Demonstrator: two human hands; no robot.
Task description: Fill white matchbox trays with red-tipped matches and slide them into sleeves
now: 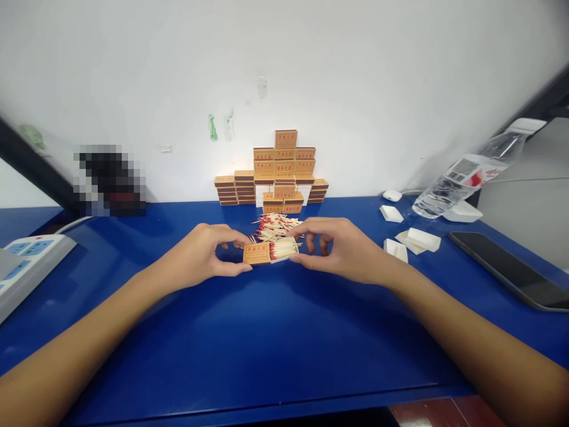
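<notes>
My left hand (217, 250) grips the orange sleeve of a matchbox (256, 253) between thumb and fingers. The white inner tray (284, 258) sticks out of the sleeve to the right, filled with red-tipped matches (283, 247). The fingers of my right hand (326, 243) pinch the far end of that tray. Just behind the box lies a loose pile of red-headed matches (273, 225), partly hidden by my right fingers. Farther back, against the wall, stands a stepped stack of matchboxes (284, 169), with one box upright at the top.
To the right lie several empty white matchbox trays (418, 240), a tilted water bottle (471, 169) and a black phone (511, 267). A power strip (33, 261) sits at the left edge of the blue table (249, 344). A blurred-out dark object (111, 181) stands behind it.
</notes>
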